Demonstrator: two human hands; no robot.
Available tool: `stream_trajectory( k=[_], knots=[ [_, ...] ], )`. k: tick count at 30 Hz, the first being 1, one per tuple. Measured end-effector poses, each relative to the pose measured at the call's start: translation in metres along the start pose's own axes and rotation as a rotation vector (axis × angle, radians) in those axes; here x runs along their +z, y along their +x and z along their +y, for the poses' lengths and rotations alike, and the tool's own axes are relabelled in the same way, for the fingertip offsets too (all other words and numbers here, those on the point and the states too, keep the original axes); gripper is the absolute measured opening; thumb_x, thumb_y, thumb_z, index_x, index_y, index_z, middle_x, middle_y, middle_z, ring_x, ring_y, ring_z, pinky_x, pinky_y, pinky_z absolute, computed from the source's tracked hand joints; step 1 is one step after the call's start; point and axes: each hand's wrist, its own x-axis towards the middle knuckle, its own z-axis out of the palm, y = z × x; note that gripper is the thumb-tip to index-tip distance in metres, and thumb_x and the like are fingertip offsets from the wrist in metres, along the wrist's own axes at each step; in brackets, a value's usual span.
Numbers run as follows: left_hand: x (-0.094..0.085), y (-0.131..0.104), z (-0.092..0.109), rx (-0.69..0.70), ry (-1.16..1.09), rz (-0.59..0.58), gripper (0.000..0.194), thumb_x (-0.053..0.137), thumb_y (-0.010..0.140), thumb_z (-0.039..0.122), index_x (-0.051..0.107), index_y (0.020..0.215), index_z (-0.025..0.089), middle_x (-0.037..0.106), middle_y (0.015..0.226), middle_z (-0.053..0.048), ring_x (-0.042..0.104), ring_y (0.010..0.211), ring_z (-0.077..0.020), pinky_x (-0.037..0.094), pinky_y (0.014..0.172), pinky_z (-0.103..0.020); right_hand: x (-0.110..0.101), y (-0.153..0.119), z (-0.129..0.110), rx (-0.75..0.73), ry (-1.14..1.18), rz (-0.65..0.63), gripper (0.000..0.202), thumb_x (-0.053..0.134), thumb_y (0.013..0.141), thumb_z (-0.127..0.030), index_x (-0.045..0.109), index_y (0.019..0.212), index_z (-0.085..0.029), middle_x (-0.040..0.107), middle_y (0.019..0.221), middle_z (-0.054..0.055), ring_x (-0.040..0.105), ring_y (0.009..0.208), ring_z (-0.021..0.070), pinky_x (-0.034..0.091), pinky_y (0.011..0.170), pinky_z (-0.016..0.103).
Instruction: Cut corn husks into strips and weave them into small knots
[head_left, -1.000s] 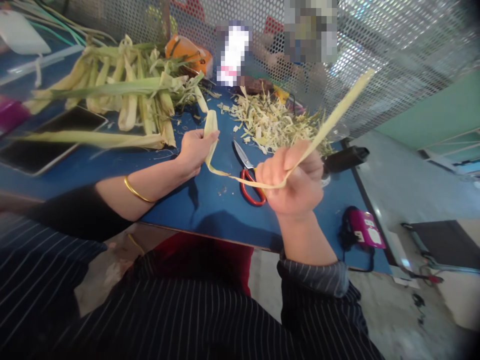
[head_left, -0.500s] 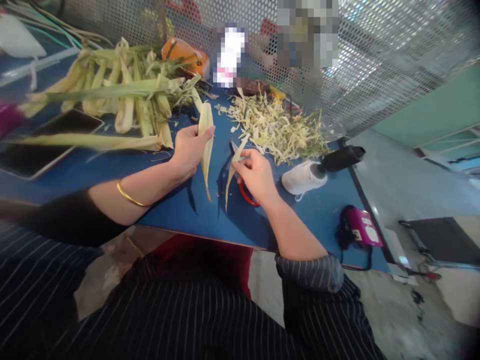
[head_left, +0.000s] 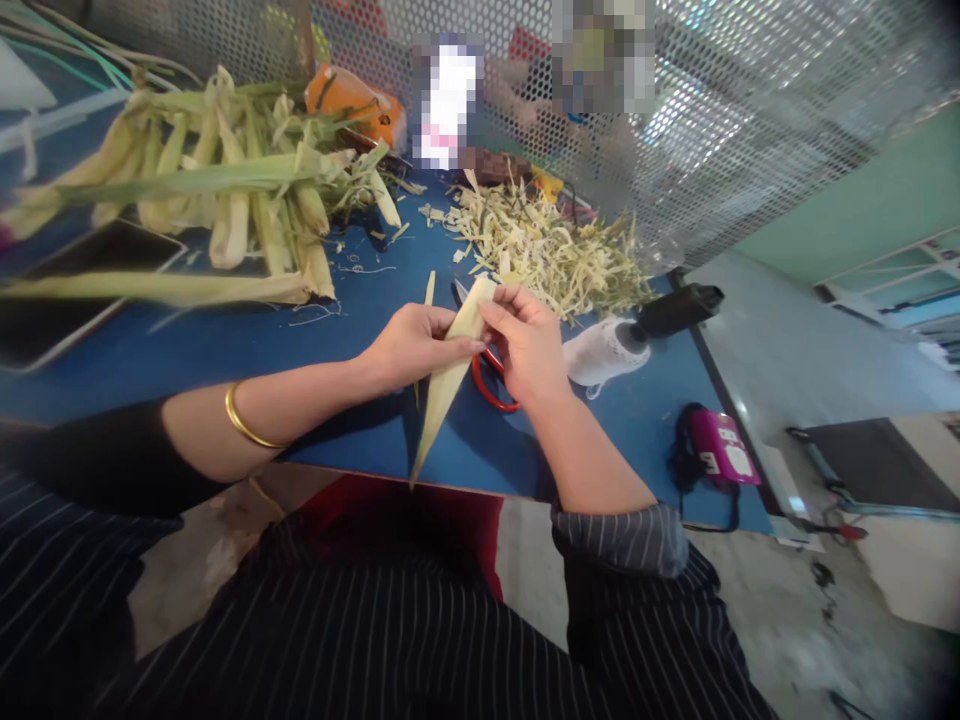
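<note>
A pale corn husk leaf (head_left: 448, 385) slants between both hands, its pointed tip hanging down over the table's front edge. My left hand (head_left: 420, 345) pinches it from the left, about midway. The fingers of my right hand (head_left: 525, 335) are closed on its wide upper end. Red-handled scissors (head_left: 486, 393) lie partly under my right hand. A narrow husk strip (head_left: 430, 288) rests on the blue table just behind my left hand. Beyond my right hand is a pile of shredded husk (head_left: 540, 245). Several long husk bundles (head_left: 232, 210) lie at the back left.
A white thread cone (head_left: 606, 352) lies right of my right hand, and a purple device (head_left: 721, 445) sits near the right edge. At the left is a dark tablet (head_left: 97, 265). An orange packet (head_left: 356, 105) and a lit phone (head_left: 448, 105) stand by the mesh screen.
My left hand has moved right and toward me, bringing the wide leaf to my right hand. The narrow strip that was in my right hand is no longer there.
</note>
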Motion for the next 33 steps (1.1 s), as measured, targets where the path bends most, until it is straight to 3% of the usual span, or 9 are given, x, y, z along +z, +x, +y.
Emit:
stream_trajectory(
  k=[4, 10, 16, 22, 27, 33],
  knots=[
    [-0.003, 0.003, 0.002, -0.082, -0.299, 0.042, 0.033, 0.067, 0.079, 0.047, 0.061, 0.074, 0.014, 0.058, 0.063, 0.000, 0.052, 0.053, -0.0082, 0.039, 0.049, -0.021, 0.002, -0.005, -0.002, -0.063, -0.104, -0.079, 0.022, 0.075, 0.073, -0.036, 0.060, 0.079, -0.023, 0.057, 0.066, -0.005, 0.050, 0.057, 0.0085, 0.043, 0.055, 0.024],
    [-0.008, 0.007, 0.003, -0.132, -0.491, 0.019, 0.022, 0.075, 0.073, 0.030, 0.061, 0.079, 0.014, 0.063, 0.074, -0.001, 0.061, 0.064, -0.0097, 0.048, 0.060, -0.022, 0.005, -0.009, -0.002, -0.109, -0.157, -0.104, 0.024, 0.076, 0.072, -0.038, 0.059, 0.078, -0.022, 0.056, 0.065, -0.005, 0.048, 0.058, 0.0085, 0.042, 0.055, 0.025],
    [-0.008, 0.008, 0.003, -0.046, -0.399, 0.151, 0.029, 0.082, 0.063, 0.024, 0.055, 0.071, 0.015, 0.059, 0.071, 0.002, 0.058, 0.063, -0.0095, 0.049, 0.057, -0.023, 0.005, -0.009, 0.001, -0.160, -0.180, -0.063, 0.022, 0.074, 0.074, -0.038, 0.059, 0.078, -0.023, 0.057, 0.067, -0.005, 0.049, 0.060, 0.0090, 0.043, 0.057, 0.026],
    [-0.011, 0.011, 0.003, 0.038, -0.240, 0.230, 0.032, 0.084, 0.059, 0.023, 0.053, 0.069, 0.016, 0.053, 0.060, 0.004, 0.046, 0.049, -0.0065, 0.034, 0.041, -0.020, 0.005, -0.009, 0.000, -0.142, -0.146, -0.076, 0.022, 0.075, 0.073, -0.037, 0.061, 0.081, -0.023, 0.058, 0.069, -0.004, 0.051, 0.060, 0.0090, 0.044, 0.057, 0.026],
    [-0.013, 0.011, 0.000, 0.024, -0.214, 0.191, 0.026, 0.082, 0.061, 0.024, 0.058, 0.069, 0.016, 0.054, 0.062, 0.003, 0.044, 0.050, -0.0058, 0.031, 0.042, -0.020, 0.007, -0.009, 0.001, -0.087, -0.077, -0.095, 0.014, 0.070, 0.078, -0.033, 0.062, 0.082, -0.022, 0.059, 0.069, -0.004, 0.051, 0.057, 0.0082, 0.044, 0.055, 0.025],
    [-0.012, 0.008, 0.002, -0.057, -0.228, 0.126, 0.021, 0.077, 0.066, 0.030, 0.064, 0.073, 0.015, 0.059, 0.065, 0.000, 0.046, 0.050, -0.0069, 0.031, 0.043, -0.021, 0.006, -0.008, 0.002, -0.111, -0.159, -0.041, 0.011, 0.069, 0.078, -0.030, 0.062, 0.075, -0.022, 0.059, 0.066, -0.004, 0.051, 0.056, 0.0083, 0.044, 0.055, 0.025]
  ],
)
